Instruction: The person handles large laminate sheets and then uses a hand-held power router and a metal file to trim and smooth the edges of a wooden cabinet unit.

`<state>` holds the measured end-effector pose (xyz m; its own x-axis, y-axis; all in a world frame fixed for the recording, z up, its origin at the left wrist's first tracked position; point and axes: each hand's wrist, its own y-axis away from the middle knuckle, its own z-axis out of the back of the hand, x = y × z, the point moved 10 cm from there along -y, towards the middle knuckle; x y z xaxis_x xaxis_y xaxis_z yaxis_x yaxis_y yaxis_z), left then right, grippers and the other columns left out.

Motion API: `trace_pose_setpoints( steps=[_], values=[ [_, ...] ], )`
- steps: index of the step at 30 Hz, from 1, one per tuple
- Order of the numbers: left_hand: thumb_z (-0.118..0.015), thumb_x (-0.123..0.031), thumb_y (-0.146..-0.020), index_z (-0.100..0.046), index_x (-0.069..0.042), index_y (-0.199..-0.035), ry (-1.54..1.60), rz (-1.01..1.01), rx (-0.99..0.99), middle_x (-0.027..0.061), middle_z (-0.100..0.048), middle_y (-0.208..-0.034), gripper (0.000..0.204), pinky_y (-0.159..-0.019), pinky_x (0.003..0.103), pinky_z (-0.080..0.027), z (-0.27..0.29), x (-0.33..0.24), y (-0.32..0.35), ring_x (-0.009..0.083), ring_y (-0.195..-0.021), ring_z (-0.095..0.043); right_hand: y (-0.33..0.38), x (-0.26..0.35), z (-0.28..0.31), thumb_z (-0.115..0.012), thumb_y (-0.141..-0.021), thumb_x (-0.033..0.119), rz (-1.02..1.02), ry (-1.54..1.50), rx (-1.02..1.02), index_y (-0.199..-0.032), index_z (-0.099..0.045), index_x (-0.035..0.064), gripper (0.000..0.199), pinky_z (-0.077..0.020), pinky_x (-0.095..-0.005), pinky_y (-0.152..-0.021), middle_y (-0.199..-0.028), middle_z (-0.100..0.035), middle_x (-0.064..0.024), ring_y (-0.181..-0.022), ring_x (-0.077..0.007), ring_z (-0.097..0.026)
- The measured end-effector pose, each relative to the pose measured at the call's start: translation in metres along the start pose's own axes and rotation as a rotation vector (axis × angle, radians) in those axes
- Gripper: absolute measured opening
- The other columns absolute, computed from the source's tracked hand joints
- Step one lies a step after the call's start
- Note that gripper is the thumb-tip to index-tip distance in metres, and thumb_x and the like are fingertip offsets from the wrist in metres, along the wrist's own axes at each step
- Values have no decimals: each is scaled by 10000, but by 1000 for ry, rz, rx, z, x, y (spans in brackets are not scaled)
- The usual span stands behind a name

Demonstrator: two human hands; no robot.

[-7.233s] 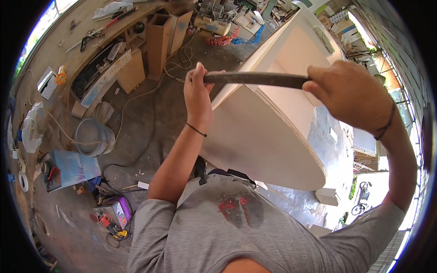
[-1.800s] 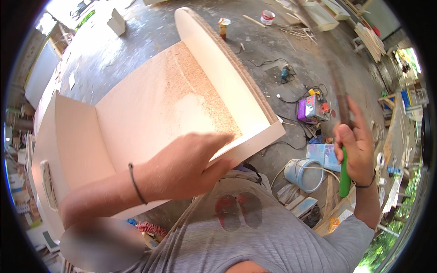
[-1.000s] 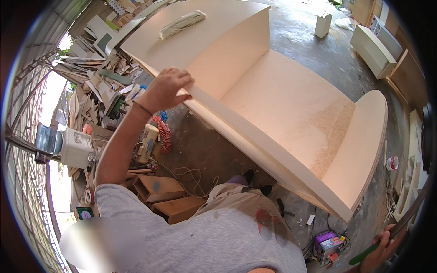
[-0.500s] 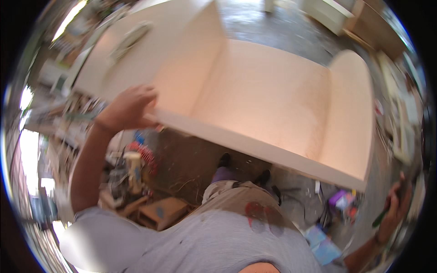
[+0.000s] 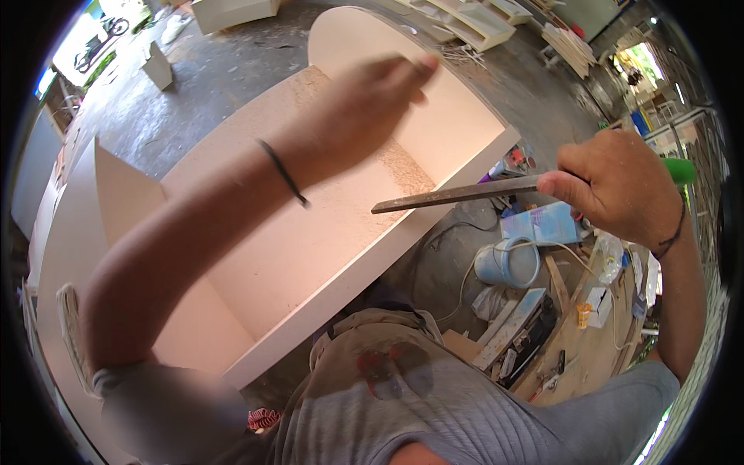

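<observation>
My right hand [image 5: 624, 182] is closed round a file [image 5: 465, 194]. The file's flat dark blade points left across the front edge of a pale wooden cabinet carcass [image 5: 287, 263], and its green handle end sticks out behind the hand. My left hand [image 5: 384, 97], smeared by motion, is above the carcass near its rounded end panel [image 5: 457, 108]; its fingers are too blurred to read. The left forearm crosses over the carcass and hides part of its inside. Brown dust [image 5: 407, 170] lies in the corner along the end panel.
Right of me are a blue-white bucket [image 5: 508, 265], a light-blue box [image 5: 542, 223] and a wooden board [image 5: 577, 364] with scattered tools. Cords cross the floor. Further off stand pale cabinet pieces [image 5: 473, 23] and a small stand [image 5: 157, 68].
My left hand has left the carcass's near left corner and swung across above it. My right hand has risen with the file toward the front edge. The view has turned right.
</observation>
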<state>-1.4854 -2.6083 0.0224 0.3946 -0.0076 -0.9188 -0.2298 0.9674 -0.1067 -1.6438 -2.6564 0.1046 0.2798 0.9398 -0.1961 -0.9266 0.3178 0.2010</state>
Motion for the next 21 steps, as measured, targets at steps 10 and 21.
trace_pose_setpoints(
  steps=[10, 21],
  values=[
    [-206, -489, -1016, -475, 24, -1258, 488, 214, 232, 144, -541, -1227, 627, -1031, 342, -337, -61, 60, 64, 215, -1196, -477, -32, 61, 1, -525, -856, 550, 130, 198, 260, -600, -509, 96, 521, -390, -395, -466, -524, -511, -86, -476, -305, -531],
    [-215, -409, -1034, -480, 29, -1219, 638, 181, 160, 159, -554, -1192, 545, -1049, 340, -320, -71, 82, 67, 236, -1191, -484, -56, 76, -11, -546, -849, 532, 254, 256, 344, -649, -504, 114, 465, -367, -385, -454, -553, -503, -44, -470, -261, -524]
  ],
)
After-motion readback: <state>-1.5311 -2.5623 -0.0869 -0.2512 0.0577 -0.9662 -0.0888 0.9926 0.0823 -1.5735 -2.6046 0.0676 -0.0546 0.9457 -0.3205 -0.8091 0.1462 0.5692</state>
